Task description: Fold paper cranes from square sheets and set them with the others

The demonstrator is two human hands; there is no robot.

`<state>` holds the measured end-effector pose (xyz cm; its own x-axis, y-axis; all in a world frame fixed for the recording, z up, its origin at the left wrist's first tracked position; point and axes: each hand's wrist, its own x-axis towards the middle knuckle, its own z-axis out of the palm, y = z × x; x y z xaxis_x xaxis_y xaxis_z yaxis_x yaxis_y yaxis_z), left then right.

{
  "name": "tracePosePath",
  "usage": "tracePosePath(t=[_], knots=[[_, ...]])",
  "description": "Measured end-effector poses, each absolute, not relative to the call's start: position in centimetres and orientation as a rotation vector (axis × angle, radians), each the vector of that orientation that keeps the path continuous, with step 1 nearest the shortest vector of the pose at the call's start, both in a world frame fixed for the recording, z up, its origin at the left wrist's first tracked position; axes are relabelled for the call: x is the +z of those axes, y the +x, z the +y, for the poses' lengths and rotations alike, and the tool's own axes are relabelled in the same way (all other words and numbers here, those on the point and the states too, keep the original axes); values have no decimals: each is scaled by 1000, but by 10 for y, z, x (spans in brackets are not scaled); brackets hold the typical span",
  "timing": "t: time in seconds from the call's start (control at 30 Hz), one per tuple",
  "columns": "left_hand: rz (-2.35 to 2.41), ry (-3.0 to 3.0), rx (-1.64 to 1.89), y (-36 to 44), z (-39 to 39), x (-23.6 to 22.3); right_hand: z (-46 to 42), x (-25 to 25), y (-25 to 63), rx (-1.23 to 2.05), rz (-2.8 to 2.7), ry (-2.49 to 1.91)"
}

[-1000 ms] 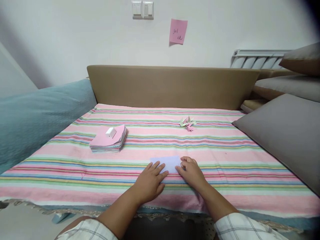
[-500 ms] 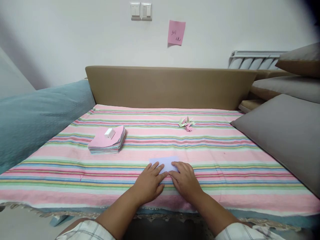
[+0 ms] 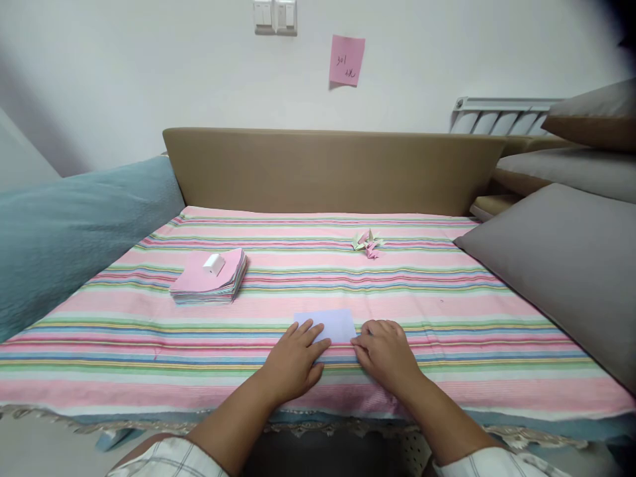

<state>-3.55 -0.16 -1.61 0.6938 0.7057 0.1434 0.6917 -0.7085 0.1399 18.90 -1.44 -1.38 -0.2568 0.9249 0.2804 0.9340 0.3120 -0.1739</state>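
Note:
A pale lavender sheet of paper (image 3: 338, 323), a wide rectangle that looks folded, lies flat on the striped cloth before me. Spread and flat, the fingers of my left hand (image 3: 294, 361) press down on its left part and near edge. At its near right corner is my right hand (image 3: 385, 351), fingers curled and thumb and forefinger closed at the paper's edge. Folded paper cranes (image 3: 368, 244) in pink and pale green sit farther back, right of centre. To the left is a stack of coloured paper (image 3: 206, 281) with a small white block (image 3: 213, 264) on top.
The striped cloth (image 3: 278, 271) covers the seat up to a tan backrest (image 3: 328, 172). Grey cushions (image 3: 561, 258) are piled on the right, and a blue-covered armrest (image 3: 89, 225) borders the left. A pink note (image 3: 346, 61) hangs on the wall.
My right hand slid left along the paper's near edge to my left fingers, then back right to the corner. My left hand stayed in place on the paper. The view shifted slightly.

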Motion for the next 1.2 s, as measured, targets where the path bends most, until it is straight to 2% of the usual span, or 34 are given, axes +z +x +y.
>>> tracePosePath(t=[0.63, 0.8, 1.07, 1.2], knots=[[1453, 2647, 241, -76, -1, 14, -8, -15, 196, 56, -2334, -1608], [1581, 2524, 294, -77, 6, 15, -5, -13, 202, 306, -2264, -1542], [1696, 2428, 543, -69, 16, -7, 5, -28, 205, 751, -1797, -1547], [1718, 2325, 630, -62, 15, -11, 8, -36, 203, 860, -1716, -1497]])
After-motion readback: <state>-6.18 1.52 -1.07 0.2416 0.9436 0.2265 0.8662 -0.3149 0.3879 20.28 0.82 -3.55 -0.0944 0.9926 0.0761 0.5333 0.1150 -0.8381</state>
